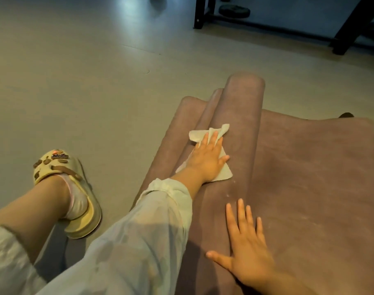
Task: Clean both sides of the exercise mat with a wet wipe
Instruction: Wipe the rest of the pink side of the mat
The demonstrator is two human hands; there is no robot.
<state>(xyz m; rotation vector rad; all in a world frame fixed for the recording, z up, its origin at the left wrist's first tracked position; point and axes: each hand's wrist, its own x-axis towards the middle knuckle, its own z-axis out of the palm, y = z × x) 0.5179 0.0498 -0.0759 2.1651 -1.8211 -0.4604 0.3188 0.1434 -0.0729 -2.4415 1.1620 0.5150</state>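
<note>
Wiping is the step in hand, and you are well into one face of the mat. Furthest left, your foot in its cream slipper stands on the grey floor, just beside the mat's edge. Next comes your left hand, reaching out of a pale sleeve: its fingers are straight and spread, pressing the white wet wipe flat against the mat. It pinches nothing; part of the wipe sticks out crumpled beyond your fingertips and a corner shows under your wrist. The wipe sits on the rolled-up ridges of the mat that run away from you, so that part is curled, not flat. To the right and nearer you, your right hand lies palm down on the mat with fingers straight, holding nothing, apparently steadying the roll.

Pale scuffs and a few white specks show across the flat stretch on the right, so I judge that area needs passes yet. Your next move calls for keeping the wipe flat under your palm, sweeping along the ridge, then unrolling the curl before you turn the mat over for its other face.
</note>
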